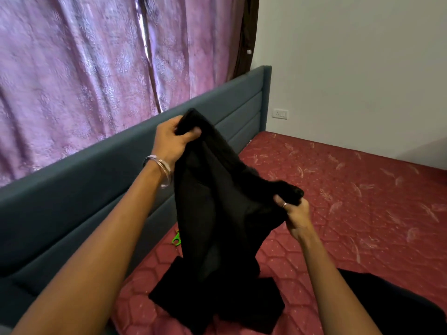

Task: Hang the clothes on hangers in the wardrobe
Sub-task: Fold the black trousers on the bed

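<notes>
Bare left hand [173,139] and right hand [294,211], each pinching a top corner of the limp black cloth garment [217,209] above the red quilted mattress [350,189]; its trailing hem may snag or slip free.

Left hand [173,139] and right hand [294,213] gripping a black garment [217,206], lifted above a red mattress [350,201], grey headboard [96,170] behind

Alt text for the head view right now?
Both hands, left hand and right hand, grip a black fabric garment by its top edge, its lower end trailing on a red quilted mattress. A small green plastic object lies behind it.
</notes>
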Demonstrator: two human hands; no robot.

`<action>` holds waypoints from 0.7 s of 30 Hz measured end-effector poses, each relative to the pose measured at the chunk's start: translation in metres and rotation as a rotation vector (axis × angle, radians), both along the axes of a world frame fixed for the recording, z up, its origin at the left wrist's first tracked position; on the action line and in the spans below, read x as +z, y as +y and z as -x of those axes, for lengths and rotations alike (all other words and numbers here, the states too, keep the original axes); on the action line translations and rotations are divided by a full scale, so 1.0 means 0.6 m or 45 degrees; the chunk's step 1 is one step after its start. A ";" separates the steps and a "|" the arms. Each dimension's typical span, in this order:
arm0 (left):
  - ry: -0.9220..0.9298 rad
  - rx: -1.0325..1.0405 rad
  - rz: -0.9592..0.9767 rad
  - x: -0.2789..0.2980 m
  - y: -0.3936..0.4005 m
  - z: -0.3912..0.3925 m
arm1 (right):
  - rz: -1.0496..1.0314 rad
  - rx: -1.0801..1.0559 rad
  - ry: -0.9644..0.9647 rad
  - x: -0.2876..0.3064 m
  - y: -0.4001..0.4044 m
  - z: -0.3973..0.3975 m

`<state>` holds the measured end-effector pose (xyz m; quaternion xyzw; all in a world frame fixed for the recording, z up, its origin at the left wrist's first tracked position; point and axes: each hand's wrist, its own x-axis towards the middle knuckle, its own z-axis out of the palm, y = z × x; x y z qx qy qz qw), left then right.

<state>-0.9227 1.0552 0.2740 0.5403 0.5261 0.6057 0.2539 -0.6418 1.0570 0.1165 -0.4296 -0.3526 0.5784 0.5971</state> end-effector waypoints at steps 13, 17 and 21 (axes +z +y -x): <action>-0.329 0.456 0.444 -0.028 -0.004 -0.089 | -0.085 -0.257 -1.041 0.170 0.028 0.050; -0.584 0.012 0.582 -0.023 -0.004 -0.158 | -0.128 0.751 -0.479 0.210 -0.023 0.070; -0.522 -0.606 0.663 0.003 -0.040 -0.177 | -0.121 0.514 -0.471 0.206 -0.022 0.061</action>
